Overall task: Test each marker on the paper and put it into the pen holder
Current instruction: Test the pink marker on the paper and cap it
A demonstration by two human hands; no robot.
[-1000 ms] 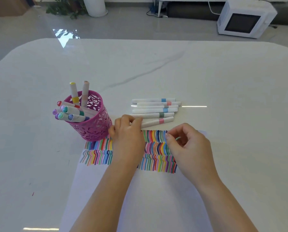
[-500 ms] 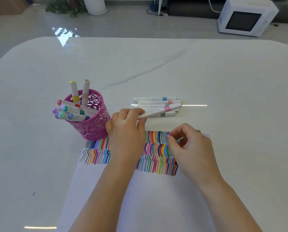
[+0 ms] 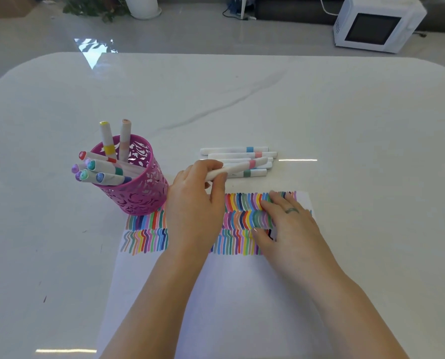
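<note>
My left hand point(image 3: 196, 203) grips a white marker with a pink band point(image 3: 243, 165) by its left end, lifted just above the row of loose markers point(image 3: 238, 151) on the table. My right hand point(image 3: 286, 226) lies flat with straight fingers on the white paper point(image 3: 231, 294), pressing on the rows of coloured strokes. The pink cut-out pen holder point(image 3: 135, 187) stands left of my left hand at the paper's top left corner, with several capped markers sticking out of it.
The white marble table point(image 3: 345, 125) stretches wide behind and to the right. A white microwave point(image 3: 376, 24) and a plant pot point(image 3: 142, 6) sit on the floor beyond the table's far edge.
My left hand took the pink-banded marker from the row and lifted it. My right hand uncurled from a pinch and now lies flat on the paper.
</note>
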